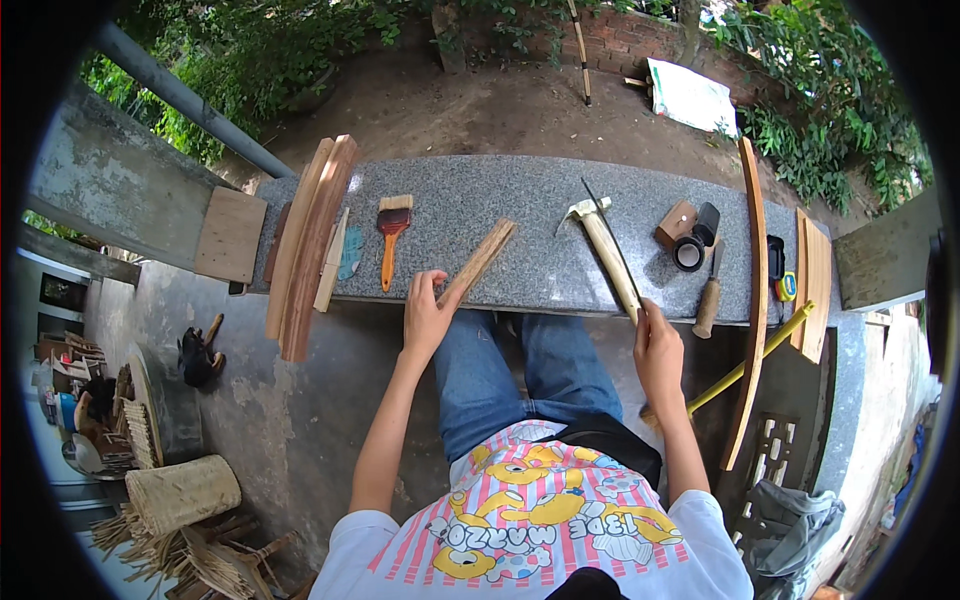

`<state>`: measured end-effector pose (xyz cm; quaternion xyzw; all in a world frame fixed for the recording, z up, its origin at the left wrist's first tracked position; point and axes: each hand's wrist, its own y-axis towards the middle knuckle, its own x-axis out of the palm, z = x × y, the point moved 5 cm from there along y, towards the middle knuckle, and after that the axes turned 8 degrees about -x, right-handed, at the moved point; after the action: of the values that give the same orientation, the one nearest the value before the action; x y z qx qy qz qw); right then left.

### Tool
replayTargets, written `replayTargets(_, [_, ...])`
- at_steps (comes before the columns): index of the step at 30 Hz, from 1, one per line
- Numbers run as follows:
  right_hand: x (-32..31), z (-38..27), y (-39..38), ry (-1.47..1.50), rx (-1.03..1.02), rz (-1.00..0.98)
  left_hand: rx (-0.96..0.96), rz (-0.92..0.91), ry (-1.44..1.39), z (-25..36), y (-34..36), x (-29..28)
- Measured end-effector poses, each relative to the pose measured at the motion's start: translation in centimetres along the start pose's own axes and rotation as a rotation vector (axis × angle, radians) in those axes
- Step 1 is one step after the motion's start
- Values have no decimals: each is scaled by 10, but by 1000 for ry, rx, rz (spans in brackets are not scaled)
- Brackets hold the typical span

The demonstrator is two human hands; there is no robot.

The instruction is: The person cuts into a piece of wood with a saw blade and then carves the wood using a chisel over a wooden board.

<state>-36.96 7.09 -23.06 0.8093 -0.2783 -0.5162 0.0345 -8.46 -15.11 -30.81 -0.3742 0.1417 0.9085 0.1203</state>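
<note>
My left hand (430, 318) grips the lower end of a short brown wooden strip (487, 257), which slants up to the right over the stone slab. Fingers closed, my right hand (658, 348) holds the lower end of a thin dark rod (613, 233); its exact kind is unclear. Beneath and beside that rod lies a claw hammer (598, 240) with a pale handle. The handle's end comes close to my right fingers, and I cannot tell whether they touch it. To the left of my left hand is a paintbrush (391, 240) with an orange handle.
Long wooden strips (322, 245) overhang the grey slab's (520, 185) left front edge. At right are a wood block (676, 222), a black cylinder (688, 254), a wooden-handled chisel (707, 305), a long curved strip (757, 290), a tape measure (787, 286) and a yellow pole (750, 365).
</note>
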Motion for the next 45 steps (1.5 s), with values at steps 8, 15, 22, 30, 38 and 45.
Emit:
replayTargets(8, [13, 48, 15, -242, -28, 41, -138, 5, -111, -4, -51, -11])
replayTargets(15, [22, 74, 12, -354, 39, -18, -167, 49, -265, -3, -66, 0])
replayTargets(22, [29, 81, 10, -443, 30, -23, -278, -18, -414, -1, -87, 8])
replayTargets(30, [41, 86, 20, -336, 87, -27, -329, -111, -512, 16, -107, 27])
replayTargets(38, [13, 61, 7, -355, 54, -19, -415, -211, -663, 23, -106, 45])
replayTargets(45, [-19, 117, -12, -523, 343, 64, -401, -166, -606, 25, -102, 35])
